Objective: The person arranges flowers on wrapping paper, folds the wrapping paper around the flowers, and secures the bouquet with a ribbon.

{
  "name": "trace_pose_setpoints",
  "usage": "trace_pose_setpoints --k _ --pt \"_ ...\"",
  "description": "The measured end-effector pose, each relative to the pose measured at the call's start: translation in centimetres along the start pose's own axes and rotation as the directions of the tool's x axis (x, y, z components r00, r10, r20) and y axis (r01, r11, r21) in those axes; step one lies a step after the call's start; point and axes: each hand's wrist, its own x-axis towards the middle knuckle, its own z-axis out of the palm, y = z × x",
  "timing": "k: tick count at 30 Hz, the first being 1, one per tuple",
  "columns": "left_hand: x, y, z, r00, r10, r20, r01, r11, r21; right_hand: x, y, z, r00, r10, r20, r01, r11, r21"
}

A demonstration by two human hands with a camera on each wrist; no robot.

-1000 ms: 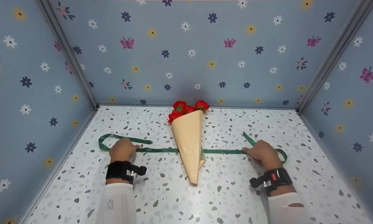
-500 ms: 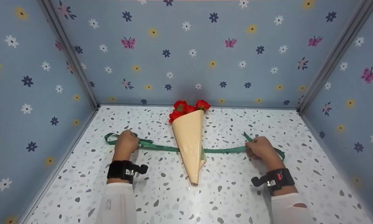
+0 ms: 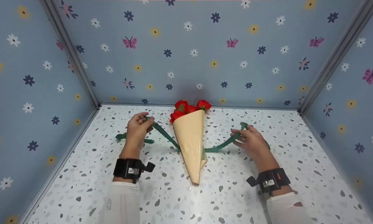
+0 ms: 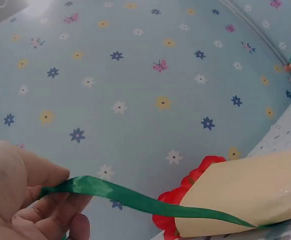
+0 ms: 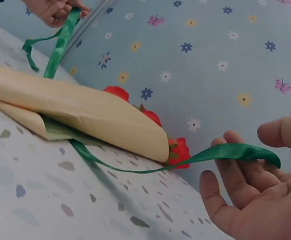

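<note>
A bouquet of red flowers in a cream paper cone (image 3: 189, 143) lies on the speckled table. A green ribbon (image 3: 165, 134) runs beneath it and rises on both sides. My left hand (image 3: 138, 127) pinches the ribbon left of the bouquet between thumb and fingers, raised above the table; a loose tail (image 3: 148, 141) lies behind this hand. On the right, my right hand (image 3: 250, 140) is also lifted. Across its fingers lies the ribbon (image 5: 230, 151), while the thumb stands apart from it in the right wrist view. Red blooms (image 4: 174, 202) show past the paper's wide end.
The white speckled table (image 3: 161, 199) is bounded by blue flower-patterned walls (image 3: 198, 40) at the back and both sides. Grey metal strips (image 3: 71, 53) line the corners. Each wrist wears a black camera strap (image 3: 127, 169).
Both hands have risen from the table, lifting the ribbon on each side into slopes up from the bouquet. The left hand moved inward and farther back. The bouquet stays put.
</note>
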Motion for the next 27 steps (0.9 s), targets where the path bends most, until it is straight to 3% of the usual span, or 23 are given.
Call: trace_pose_setpoints --k 4,7,9,14,19,23,27 --pt "-0.4 0.2 1.8 0.998 0.059 0.01 -0.059 0.998 -0.024 -0.2 0.3 0.7 0.996 -0.005 0.083 0.008 0.999 -0.037" --pt "-0.7 0.3 2.6 0.996 0.091 0.022 -0.09 0.995 -0.029 -0.3 0.6 0.9 0.998 -0.023 0.051 0.029 0.993 -0.111" --pt "-0.8 0.4 2.8 0.994 0.103 0.029 -0.103 0.995 -0.021 -0.2 0.7 0.9 1.0 -0.016 0.011 0.017 0.994 -0.106" --pt "-1.1 0.1 3.4 0.992 0.116 0.053 -0.117 0.993 0.024 -0.1 1.3 0.8 0.996 0.086 -0.026 -0.084 0.994 0.075" --pt "-1.5 -0.1 4.5 0.996 0.089 0.022 -0.091 0.987 0.136 0.0 1.8 1.1 0.987 0.161 0.027 -0.163 0.967 0.198" --pt "-1.7 -0.3 5.4 0.997 0.079 -0.018 -0.074 0.975 0.21 0.1 2.0 1.6 0.992 0.127 0.014 -0.127 0.974 0.187" --pt "-2.0 -0.6 6.3 0.994 0.106 -0.001 -0.103 0.975 0.199 -0.1 1.6 2.7 0.997 0.054 -0.054 -0.049 0.995 0.086"
